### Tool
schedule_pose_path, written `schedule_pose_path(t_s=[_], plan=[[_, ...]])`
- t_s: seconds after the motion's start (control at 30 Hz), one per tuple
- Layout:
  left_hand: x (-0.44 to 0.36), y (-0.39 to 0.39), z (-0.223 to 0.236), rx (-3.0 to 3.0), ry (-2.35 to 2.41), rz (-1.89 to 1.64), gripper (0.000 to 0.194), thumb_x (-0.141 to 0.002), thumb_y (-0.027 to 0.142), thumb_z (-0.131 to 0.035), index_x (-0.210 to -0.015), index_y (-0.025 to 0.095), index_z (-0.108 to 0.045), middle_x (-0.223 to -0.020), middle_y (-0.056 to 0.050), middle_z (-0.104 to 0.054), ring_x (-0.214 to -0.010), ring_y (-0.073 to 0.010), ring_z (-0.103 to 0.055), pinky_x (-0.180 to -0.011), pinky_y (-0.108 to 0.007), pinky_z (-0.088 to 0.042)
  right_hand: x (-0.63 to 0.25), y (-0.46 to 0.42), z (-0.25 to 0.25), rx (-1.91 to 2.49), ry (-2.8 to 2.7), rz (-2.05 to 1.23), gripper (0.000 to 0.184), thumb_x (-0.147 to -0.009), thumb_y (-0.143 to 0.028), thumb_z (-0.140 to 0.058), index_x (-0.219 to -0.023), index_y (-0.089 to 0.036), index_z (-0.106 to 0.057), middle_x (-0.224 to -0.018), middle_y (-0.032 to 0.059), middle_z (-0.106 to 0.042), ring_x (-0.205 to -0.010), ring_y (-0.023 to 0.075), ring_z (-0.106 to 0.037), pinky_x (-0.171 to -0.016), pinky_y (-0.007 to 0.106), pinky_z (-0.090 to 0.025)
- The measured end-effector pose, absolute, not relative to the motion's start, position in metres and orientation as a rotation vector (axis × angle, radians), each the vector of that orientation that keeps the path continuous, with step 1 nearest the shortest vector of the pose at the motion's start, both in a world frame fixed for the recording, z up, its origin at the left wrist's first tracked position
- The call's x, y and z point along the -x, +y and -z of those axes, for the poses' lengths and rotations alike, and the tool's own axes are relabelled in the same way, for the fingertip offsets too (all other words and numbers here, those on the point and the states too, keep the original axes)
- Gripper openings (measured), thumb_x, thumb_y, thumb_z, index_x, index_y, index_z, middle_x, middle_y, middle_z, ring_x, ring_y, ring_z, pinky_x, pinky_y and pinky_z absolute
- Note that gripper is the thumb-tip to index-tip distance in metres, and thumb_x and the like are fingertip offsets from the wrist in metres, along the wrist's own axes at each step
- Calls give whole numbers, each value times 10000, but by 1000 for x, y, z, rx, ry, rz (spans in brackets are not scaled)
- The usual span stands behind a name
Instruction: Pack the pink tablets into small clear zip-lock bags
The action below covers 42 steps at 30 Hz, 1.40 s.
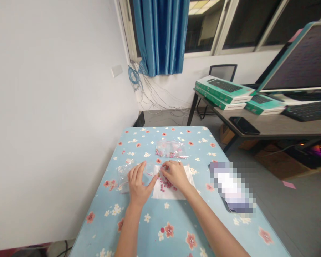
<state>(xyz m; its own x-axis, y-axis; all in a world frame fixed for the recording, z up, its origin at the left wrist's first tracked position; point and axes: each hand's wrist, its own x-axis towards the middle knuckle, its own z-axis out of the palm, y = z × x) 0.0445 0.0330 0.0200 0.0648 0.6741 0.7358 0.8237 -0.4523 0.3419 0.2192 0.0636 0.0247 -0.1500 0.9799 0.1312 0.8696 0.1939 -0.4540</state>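
Observation:
My left hand (pixel 139 184) lies over a clear plastic bag (pixel 122 180), fingers stretched out and thumb spread to the right. Near that thumb's tip is a tiny brownish piece (pixel 158 175). My right hand (pixel 176 173) is over a white sheet (pixel 160 194), its fingers bent and the thumb near the index finger. What may be between those fingertips is too small to make out. Several small pink beads (pixel 166 184) lie loose on the sheet, just below the right hand. Beyond the hands rests another clear bag (pixel 172 149) with pink beads in it.
A blue flowered cloth covers the table (pixel 149 228). A single pink bead (pixel 162 230) sits near its front. At the right edge is a blurred-out phone-like object (pixel 231 187). The desk (pixel 270 126) on the right holds keyboard boxes (pixel 224 89), a dark phone (pixel 244 125) and a monitor (pixel 302 60).

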Motion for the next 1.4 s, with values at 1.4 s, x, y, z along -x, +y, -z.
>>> schedule_pose_path(t_s=[1.4], plan=[[-51,31,-18,2286,-1463,1358,546,-783,342,-651,-1270,170,-476,-1101,-114,-646,-1017,-246,-566,-900,-395,-422,-227,50,-87,1075,-1926,-689,116,-867,-276,-583,-908,-208,-667,-797,14,-647,-767,164,-576,-805,328,-412]])
